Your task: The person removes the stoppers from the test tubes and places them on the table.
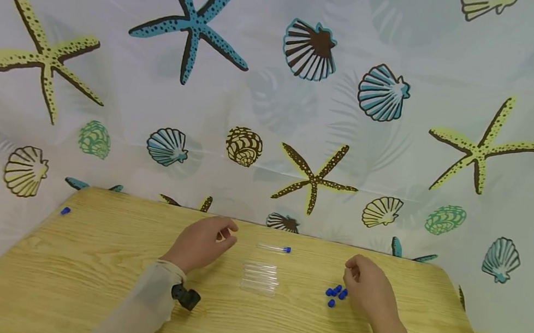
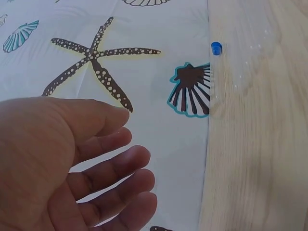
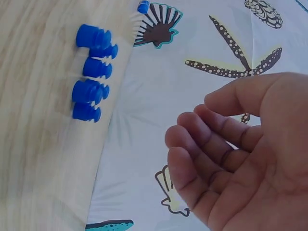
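Note:
My left hand point(image 1: 201, 241) is left of the clear tubes, its fingers loosely bent with nothing between them. Several clear empty tubes point(image 1: 259, 278) lie side by side in the middle of the table. Beyond them lies one tube with a blue cap point(image 1: 288, 250) on its right end. My right hand point(image 1: 373, 294) hovers just right of a small cluster of blue caps point(image 1: 331, 303), fingers loosely curled and holding nothing. In the right wrist view, the loose caps point(image 3: 86, 36) show stepped, ridged plugs. The left wrist view shows the capped tube's blue end point(image 2: 216, 48).
One more blue piece point(image 1: 66, 210) lies at the far left edge of the wooden table point(image 1: 88, 261). A white curtain point(image 1: 253, 198) printed with shells and starfish hangs along the table's back and sides. Each wrist carries a small black camera point(image 1: 188, 299).

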`<state>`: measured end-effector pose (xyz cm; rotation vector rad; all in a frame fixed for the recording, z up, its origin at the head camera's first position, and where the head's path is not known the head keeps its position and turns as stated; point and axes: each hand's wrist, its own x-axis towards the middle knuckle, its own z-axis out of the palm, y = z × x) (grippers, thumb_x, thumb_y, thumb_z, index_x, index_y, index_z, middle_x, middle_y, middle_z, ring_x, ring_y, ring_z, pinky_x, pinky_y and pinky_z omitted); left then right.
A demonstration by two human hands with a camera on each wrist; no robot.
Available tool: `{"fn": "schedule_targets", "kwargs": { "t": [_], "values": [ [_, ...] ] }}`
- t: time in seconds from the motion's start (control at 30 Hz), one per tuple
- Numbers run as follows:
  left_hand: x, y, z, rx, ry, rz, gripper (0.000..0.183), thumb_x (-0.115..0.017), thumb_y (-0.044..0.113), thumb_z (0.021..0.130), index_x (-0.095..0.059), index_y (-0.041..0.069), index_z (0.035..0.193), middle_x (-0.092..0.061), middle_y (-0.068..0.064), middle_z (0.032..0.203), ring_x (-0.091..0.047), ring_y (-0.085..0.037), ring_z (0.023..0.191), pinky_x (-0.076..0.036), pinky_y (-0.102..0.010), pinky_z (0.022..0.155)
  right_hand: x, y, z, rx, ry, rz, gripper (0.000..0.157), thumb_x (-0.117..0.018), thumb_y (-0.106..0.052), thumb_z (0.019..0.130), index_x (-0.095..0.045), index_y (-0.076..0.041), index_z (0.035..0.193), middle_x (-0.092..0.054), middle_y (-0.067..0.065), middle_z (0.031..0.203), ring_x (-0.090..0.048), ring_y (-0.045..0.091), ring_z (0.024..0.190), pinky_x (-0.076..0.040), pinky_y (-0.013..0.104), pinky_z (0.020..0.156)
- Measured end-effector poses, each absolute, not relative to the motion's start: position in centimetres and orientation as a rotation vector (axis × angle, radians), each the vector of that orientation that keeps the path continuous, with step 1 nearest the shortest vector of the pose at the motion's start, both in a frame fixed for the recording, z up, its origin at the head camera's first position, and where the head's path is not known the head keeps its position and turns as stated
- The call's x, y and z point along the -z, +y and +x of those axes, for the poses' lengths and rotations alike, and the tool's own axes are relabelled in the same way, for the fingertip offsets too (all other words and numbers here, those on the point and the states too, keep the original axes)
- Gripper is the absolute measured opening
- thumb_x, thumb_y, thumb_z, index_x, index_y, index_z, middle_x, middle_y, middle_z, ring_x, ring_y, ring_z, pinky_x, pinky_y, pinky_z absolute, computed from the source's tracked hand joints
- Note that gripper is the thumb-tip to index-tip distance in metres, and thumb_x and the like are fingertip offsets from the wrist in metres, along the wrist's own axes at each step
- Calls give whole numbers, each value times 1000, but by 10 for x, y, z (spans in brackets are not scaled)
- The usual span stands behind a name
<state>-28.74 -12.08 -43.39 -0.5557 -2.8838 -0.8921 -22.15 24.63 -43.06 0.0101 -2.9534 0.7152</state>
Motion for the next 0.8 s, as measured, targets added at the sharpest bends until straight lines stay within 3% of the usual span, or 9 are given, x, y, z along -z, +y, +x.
{"fn": "schedule_targets", "kwargs": {
  "t": [0.8],
  "values": [
    [433, -121, -280, 969, -2839, -580, 28, -69, 29, 101, -70, 17, 126, -69, 1, 113, -65, -18, 103, -55, -44, 90, 425, 230, -219, -787, -2828, 171, 12, -62, -10, 101, -70, -8, 109, -65, 0, 96, -59, 14, 83, -54, 36, 74]
  ]
}}
